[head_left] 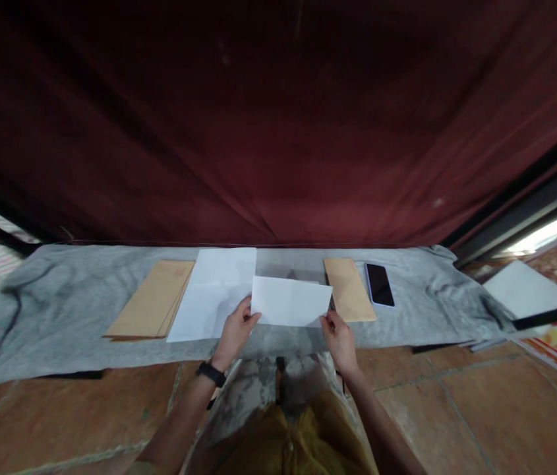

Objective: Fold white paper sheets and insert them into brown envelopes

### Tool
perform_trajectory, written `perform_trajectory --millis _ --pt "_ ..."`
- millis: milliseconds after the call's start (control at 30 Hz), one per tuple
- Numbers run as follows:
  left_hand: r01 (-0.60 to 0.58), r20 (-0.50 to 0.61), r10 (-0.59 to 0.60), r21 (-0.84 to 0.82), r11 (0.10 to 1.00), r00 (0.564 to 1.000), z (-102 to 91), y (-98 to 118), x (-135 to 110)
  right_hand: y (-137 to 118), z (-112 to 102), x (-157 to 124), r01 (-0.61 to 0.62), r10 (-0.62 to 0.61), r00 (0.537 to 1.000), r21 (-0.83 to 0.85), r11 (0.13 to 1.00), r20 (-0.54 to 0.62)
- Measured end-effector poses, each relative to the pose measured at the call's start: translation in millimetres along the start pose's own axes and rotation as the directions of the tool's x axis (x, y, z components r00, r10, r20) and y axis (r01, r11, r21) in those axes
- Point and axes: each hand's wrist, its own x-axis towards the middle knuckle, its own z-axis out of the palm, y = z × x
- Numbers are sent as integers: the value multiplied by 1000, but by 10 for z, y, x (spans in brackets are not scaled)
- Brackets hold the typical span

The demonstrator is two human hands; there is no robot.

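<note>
Head view: I see the left hand (pixel 235 334) and right hand (pixel 339 340) pinching opposite ends of a white paper (pixel 291 301) near the grey cloth's (pixel 424 293) front edge, left of a brown envelope (pixel 350 289); past the smartphone (pixel 380 285), cloth runs on rightward.

Most likely a room in a home — though the view is too narrow to settle it. Dark red fabric (pixel 278 165) fills twelve o'clock, flanked by dark frame bars (pixel 520 185) near three and nine. A rumpled grey cloth (pixel 421 297), blanket-like, spreads towards six, above large terracotta floor tiles (pixel 387 409) at five and seven — a homely mix.
</note>
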Motion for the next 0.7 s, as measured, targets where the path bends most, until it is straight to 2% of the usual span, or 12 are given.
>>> perform_trajectory --millis 100,233,433,533,700 --pt "18 -55 -12 100 995 998 48 62 44 -36 61 27 -63 62 998 -111 992 -19" --pt "24 -57 -9 274 961 998 94 158 79 -76 136 31 -96 102 995 -284 954 7" --pt "-40 -39 79 600 799 996 150 218 54 -126 197 15 -41 49 999 -446 894 7" --pt "-63 -21 101 647 760 995 167 218 38 -143 212 8 -13 12 1000 -494 869 -5" --pt "-115 30 123 618 778 992 176 225 59 -137 229 15 31 -48 999 -527 850 -18"
